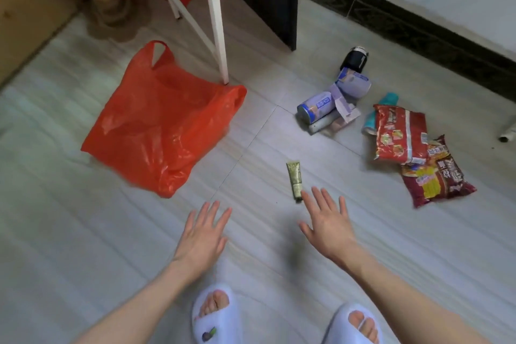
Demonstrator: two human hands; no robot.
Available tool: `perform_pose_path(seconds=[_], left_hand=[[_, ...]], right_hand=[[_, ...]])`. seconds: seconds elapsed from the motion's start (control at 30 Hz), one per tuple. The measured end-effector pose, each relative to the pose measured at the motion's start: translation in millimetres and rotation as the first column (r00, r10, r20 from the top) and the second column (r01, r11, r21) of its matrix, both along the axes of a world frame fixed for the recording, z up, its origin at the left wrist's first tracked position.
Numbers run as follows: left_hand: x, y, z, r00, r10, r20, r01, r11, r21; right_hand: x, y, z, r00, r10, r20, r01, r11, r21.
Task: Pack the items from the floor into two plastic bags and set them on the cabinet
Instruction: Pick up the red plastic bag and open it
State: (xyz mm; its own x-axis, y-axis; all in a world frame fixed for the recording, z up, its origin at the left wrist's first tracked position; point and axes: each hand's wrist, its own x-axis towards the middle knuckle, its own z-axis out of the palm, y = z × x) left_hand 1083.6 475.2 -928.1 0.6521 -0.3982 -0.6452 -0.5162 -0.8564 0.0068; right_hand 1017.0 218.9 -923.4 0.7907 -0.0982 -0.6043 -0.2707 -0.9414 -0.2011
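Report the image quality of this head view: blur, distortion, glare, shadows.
Head view: wide-angle bend curves the dark baseboard; motion blur smears the pale tiled floor and the edges of the crumpled red plastic bag; pack print is unreadable; soft even light, faint shadows only; mild sheen on the bag; the open left hand and right hand look fairly sharp.
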Motion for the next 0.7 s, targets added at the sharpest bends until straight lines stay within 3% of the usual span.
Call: perform_pose_path(seconds=[0.17, 0.27, 0.37, 0.5, 0.6, 0.7], left_hand=[[86.5, -4.1, -90.6, 0.958, -0.03, 0.286, 0.069, 0.99, -0.125], [142.0, -13.0, -118.2, 0.869, 0.207, 0.449, -0.066, 0.948, -0.31], [165.4, -12.8, -137.3, 0.833, 0.432, 0.347, -0.262, 0.859, -0.44], [127.0, -6.0, -149.1, 0.935, 0.278, 0.219, -0.199, 0.926, -0.321], [78.9, -3.0, -145.4, 0.957, 0.226, 0.184, -0.162, 0.938, -0.308], [30.5, -0.1, -138.1, 0.979, 0.158, 0.13, -0.11, 0.942, -0.316]], right_hand=[[58.9, 15.5, -107.1, 0.971, 0.151, 0.185, -0.147, 0.989, -0.034], [82.2, 19.2, -149.3, 0.943, 0.192, 0.27, -0.185, 0.981, -0.05], [80.9, 20.1, -170.5, 0.92, 0.215, 0.328, -0.197, 0.976, -0.09], [61.1, 14.4, -165.2, 0.923, 0.243, 0.298, -0.22, 0.97, -0.107], [44.1, 10.9, -154.5, 0.943, 0.238, 0.234, -0.219, 0.97, -0.102], [32.2, 12.4, -144.7, 0.955, 0.09, 0.281, -0.082, 0.996, -0.038]])
